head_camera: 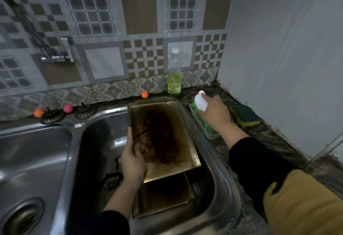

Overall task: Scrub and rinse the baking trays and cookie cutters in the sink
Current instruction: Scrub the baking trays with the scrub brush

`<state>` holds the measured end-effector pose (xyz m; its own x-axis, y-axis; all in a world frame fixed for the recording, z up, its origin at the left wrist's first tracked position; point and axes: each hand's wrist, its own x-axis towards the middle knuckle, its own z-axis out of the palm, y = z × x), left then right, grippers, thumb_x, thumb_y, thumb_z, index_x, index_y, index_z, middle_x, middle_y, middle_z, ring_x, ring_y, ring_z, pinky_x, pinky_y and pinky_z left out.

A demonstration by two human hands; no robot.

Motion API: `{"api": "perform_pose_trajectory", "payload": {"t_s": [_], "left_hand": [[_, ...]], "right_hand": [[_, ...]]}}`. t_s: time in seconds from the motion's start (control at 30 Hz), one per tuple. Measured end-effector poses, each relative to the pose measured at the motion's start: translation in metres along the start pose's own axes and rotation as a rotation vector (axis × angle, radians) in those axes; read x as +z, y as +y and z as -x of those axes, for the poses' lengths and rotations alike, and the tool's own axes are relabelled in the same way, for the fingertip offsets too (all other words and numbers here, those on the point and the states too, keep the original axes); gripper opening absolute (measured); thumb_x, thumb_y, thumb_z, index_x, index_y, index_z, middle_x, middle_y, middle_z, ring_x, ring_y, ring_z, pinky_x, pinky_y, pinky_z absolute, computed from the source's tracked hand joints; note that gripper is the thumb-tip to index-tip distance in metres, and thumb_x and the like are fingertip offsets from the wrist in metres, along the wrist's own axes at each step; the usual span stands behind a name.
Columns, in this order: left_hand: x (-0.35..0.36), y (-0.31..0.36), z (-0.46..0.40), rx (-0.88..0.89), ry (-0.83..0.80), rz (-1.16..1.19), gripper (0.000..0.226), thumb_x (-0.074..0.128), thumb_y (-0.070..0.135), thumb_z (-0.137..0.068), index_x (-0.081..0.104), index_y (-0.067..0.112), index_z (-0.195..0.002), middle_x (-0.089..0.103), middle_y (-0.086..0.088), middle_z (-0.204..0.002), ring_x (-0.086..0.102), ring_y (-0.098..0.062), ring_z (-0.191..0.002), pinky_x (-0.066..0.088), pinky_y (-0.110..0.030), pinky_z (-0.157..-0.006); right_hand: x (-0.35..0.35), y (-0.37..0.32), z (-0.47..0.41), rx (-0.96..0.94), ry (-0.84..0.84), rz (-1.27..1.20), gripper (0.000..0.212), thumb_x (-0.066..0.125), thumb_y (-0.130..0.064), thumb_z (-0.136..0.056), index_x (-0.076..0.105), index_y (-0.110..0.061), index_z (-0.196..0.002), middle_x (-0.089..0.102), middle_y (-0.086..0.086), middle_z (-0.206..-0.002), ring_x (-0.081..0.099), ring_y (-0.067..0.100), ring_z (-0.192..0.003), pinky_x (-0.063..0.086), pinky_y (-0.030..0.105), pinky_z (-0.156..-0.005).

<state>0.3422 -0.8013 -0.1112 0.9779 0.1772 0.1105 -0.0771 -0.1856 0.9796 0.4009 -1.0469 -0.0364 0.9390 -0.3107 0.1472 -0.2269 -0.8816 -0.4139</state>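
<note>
1. The left hand (133,162) is gripping the left rim of a stained baking tray (163,136), tilting it over the sink (104,134).
2. A second tray (165,195) is lying beneath, nearer.
3. The right hand (213,112) is grasping a white-capped green bottle (201,103) on the right surface (269,138), beside a sponge (245,115).

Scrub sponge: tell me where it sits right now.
In the head view, the green-and-yellow scrub sponge lies on the counter right of the sink, just beyond the right hand.
</note>
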Motion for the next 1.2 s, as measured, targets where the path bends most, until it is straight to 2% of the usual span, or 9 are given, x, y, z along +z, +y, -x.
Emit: {"api": "perform_pose_trajectory", "payload": {"t_s": [0.23, 0.3, 0.4, 0.5, 0.63, 0.83, 0.97, 1.07, 1.2], "left_hand": [[0.013, 0.019, 0.009, 0.070, 0.007, 0.075, 0.057, 0.034, -0.006, -0.099, 0.029, 0.018, -0.150, 0.033, 0.017, -0.140, 0.029, 0.022, -0.118, 0.023, 0.011, -0.087], [0.015, 0.024, 0.011, 0.097, 0.021, 0.115, 0.056, 0.034, -0.005, -0.099, 0.029, 0.018, -0.150, 0.035, 0.019, -0.138, 0.030, 0.028, -0.112, 0.025, 0.008, -0.090], [0.007, 0.024, 0.007, 0.094, 0.081, 0.163, 0.056, 0.034, 0.000, -0.101, 0.029, 0.026, -0.150, 0.037, 0.018, -0.144, 0.032, 0.015, -0.124, 0.028, -0.016, -0.108], [-0.007, 0.016, 0.000, 0.072, 0.129, 0.162, 0.055, 0.035, 0.006, -0.102, 0.029, 0.033, -0.149, 0.036, 0.019, -0.145, 0.031, 0.005, -0.133, 0.028, -0.030, -0.115], [-0.007, 0.019, 0.009, 0.095, 0.086, 0.178, 0.055, 0.035, 0.007, -0.102, 0.026, 0.035, -0.149, 0.034, 0.024, -0.143, 0.031, 0.015, -0.126, 0.027, -0.022, -0.110], [0.006, 0.025, 0.019, 0.145, 0.000, 0.216, 0.053, 0.036, 0.006, -0.102, 0.027, 0.034, -0.147, 0.034, 0.022, -0.146, 0.030, 0.013, -0.132, 0.026, -0.018, -0.112], [-0.006, 0.023, 0.010, 0.132, 0.062, 0.213, 0.052, 0.036, 0.005, -0.102, 0.028, 0.026, -0.149, 0.033, 0.021, -0.144, 0.030, 0.019, -0.125, 0.027, -0.013, -0.108], [-0.021, 0.009, 0.004, 0.093, 0.113, 0.195, 0.054, 0.037, 0.008, -0.102, 0.030, 0.032, -0.149, 0.037, 0.020, -0.144, 0.034, 0.011, -0.129, 0.030, -0.024, -0.111], [-0.023, 0.004, 0.010, 0.097, 0.068, 0.173, 0.054, 0.038, 0.008, -0.102, 0.030, 0.036, -0.148, 0.039, 0.036, -0.132, 0.038, 0.021, -0.122, 0.031, -0.025, -0.110]], "right_hand": [[0.000, -0.072, 0.019, -0.217, 0.016, -0.164, 0.065, 0.060, -0.032, -0.090, 0.030, -0.031, -0.148, 0.040, 0.007, -0.132, 0.052, 0.029, -0.110, 0.042, 0.032, -0.079], [0.013, -0.077, 0.033, -0.223, 0.004, -0.159, 0.066, 0.060, -0.031, -0.090, 0.029, -0.031, -0.148, 0.039, 0.007, -0.134, 0.052, 0.030, -0.113, 0.045, 0.036, -0.088], [0.036, -0.070, 0.077, -0.218, -0.006, -0.201, 0.066, 0.058, -0.033, -0.090, 0.028, -0.031, -0.148, 0.041, 0.006, -0.132, 0.054, 0.029, -0.111, 0.047, 0.036, -0.088], [0.051, -0.060, 0.127, -0.265, -0.017, -0.283, 0.066, 0.058, -0.034, -0.091, 0.028, -0.031, -0.149, 0.040, 0.001, -0.131, 0.056, 0.024, -0.110, 0.048, 0.032, -0.083], [0.043, -0.063, 0.104, -0.262, 0.070, -0.247, 0.065, 0.060, -0.034, -0.089, 0.031, -0.029, -0.148, 0.044, 0.004, -0.126, 0.058, 0.026, -0.103, 0.047, 0.033, -0.079], [0.016, -0.079, 0.020, -0.196, 0.064, -0.215, 0.065, 0.057, -0.035, -0.091, 0.027, -0.030, -0.149, 0.038, 0.009, -0.140, 0.051, 0.033, -0.117, 0.044, 0.037, -0.092], [0.040, -0.086, 0.072, -0.306, 0.003, -0.305, 0.067, 0.060, -0.034, -0.088, 0.031, -0.032, -0.148, 0.042, 0.005, -0.137, 0.049, 0.026, -0.120, 0.041, 0.032, -0.096], [0.063, -0.086, 0.138, -0.392, -0.051, -0.382, 0.067, 0.059, -0.035, -0.089, 0.027, -0.035, -0.148, 0.043, -0.003, -0.124, 0.052, 0.017, -0.110, 0.043, 0.027, -0.090], [0.059, -0.098, 0.130, -0.421, -0.014, -0.363, 0.065, 0.060, -0.033, -0.089, 0.030, -0.033, -0.147, 0.046, 0.000, -0.122, 0.056, 0.021, -0.105, 0.045, 0.029, -0.086]]}}
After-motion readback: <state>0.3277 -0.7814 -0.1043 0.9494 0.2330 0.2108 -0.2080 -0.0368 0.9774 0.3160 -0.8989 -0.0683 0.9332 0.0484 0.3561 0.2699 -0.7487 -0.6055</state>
